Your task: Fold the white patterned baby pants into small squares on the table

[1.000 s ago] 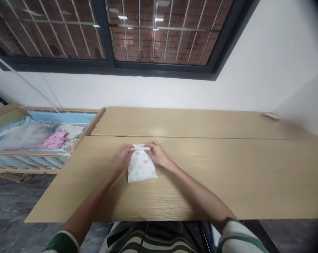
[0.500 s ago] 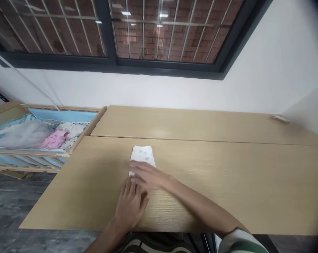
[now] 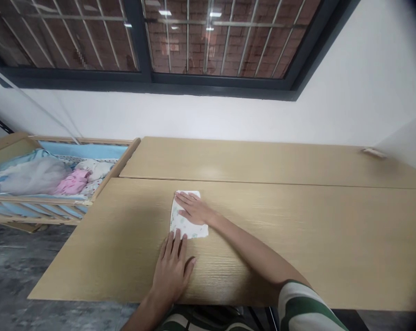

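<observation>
A small white cloth [image 3: 189,230] with a faint printed pattern lies flat, folded into a rough rectangle, on the wooden tabletop [image 3: 297,239]. My right hand [image 3: 193,209] rests palm down over its upper part, fingers stretched toward its far left corner. At the cloth's near edge, the fingertips of my left hand [image 3: 172,262] touch it, with the fingers spread and the palm on the table. Neither hand grips anything. Part of the cloth is hidden beneath my right hand.
To the left stands a wooden crib [image 3: 87,202] with blue lining, holding a pink cloth [image 3: 73,181] and pale bedding. A second board [image 3: 245,161] runs along the wall under a barred window. A small pale object [image 3: 373,152] lies at the far right.
My right hand has moved up and away from my left hand, onto the upper part of the cloth. More of the cloth's lower part shows. My left hand has stayed nearly in place.
</observation>
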`<move>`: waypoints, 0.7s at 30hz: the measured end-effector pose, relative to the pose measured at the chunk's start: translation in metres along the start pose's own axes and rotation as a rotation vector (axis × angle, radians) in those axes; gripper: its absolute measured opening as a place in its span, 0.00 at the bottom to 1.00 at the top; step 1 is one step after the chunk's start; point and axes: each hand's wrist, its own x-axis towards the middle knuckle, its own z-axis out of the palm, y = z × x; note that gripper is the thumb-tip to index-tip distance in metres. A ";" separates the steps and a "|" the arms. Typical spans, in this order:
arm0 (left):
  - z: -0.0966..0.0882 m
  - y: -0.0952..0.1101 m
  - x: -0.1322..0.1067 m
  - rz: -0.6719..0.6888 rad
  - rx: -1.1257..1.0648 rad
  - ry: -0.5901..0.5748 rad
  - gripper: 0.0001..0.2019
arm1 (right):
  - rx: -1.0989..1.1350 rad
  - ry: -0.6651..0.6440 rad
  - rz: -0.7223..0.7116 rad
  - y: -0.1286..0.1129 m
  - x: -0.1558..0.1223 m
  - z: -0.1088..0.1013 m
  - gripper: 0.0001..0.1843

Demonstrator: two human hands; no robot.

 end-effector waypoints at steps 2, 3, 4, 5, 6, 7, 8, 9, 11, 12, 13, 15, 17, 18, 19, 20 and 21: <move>0.000 -0.001 0.000 0.008 -0.006 -0.001 0.33 | 0.007 -0.004 0.014 0.008 0.005 -0.003 0.34; 0.000 -0.001 0.000 0.009 -0.013 -0.001 0.33 | 0.011 -0.003 0.017 0.010 0.006 -0.004 0.34; 0.000 -0.001 0.000 0.008 -0.020 0.000 0.33 | 0.015 -0.003 0.019 0.011 0.006 -0.005 0.35; 0.000 -0.001 0.000 0.006 -0.026 0.001 0.33 | 0.018 -0.004 0.018 0.012 0.006 -0.006 0.35; -0.001 -0.001 0.000 0.005 -0.030 0.002 0.33 | 0.019 -0.008 0.017 0.012 0.006 -0.006 0.35; -0.001 -0.001 0.000 0.005 -0.033 0.002 0.33 | 0.018 -0.012 0.018 0.013 0.006 -0.006 0.35; -0.002 -0.001 0.001 0.007 -0.036 0.001 0.34 | 0.014 -0.015 0.019 0.014 0.006 -0.006 0.36; -0.002 -0.001 0.001 0.009 -0.038 0.000 0.34 | 0.009 -0.016 0.023 0.016 0.007 -0.006 0.36; -0.002 -0.002 0.002 0.011 -0.039 -0.002 0.34 | -0.007 -0.003 0.045 0.023 0.009 -0.006 0.37; -0.002 -0.003 0.002 0.012 -0.038 -0.001 0.33 | -0.018 0.009 0.065 0.028 0.010 -0.005 0.37; -0.002 -0.003 0.002 0.014 -0.035 0.001 0.33 | -0.029 0.023 0.088 0.033 0.011 -0.005 0.37; -0.001 -0.003 0.002 0.019 -0.028 0.001 0.32 | -0.049 0.044 0.132 0.044 0.013 -0.005 0.37; -0.001 -0.001 0.001 0.025 -0.024 0.003 0.31 | -0.058 0.055 0.154 0.051 0.014 -0.006 0.37; -0.001 -0.001 0.001 0.026 -0.024 0.003 0.31 | -0.059 0.062 0.160 0.052 0.014 -0.007 0.37; -0.001 -0.003 0.002 0.027 -0.029 0.003 0.30 | -0.058 0.075 0.162 0.052 0.013 -0.009 0.37; -0.002 -0.005 0.004 0.030 -0.040 -0.001 0.29 | -0.056 0.094 0.162 0.050 0.012 -0.011 0.36; -0.003 -0.010 0.006 0.036 -0.060 -0.011 0.27 | -0.052 0.121 0.164 0.045 0.009 -0.013 0.36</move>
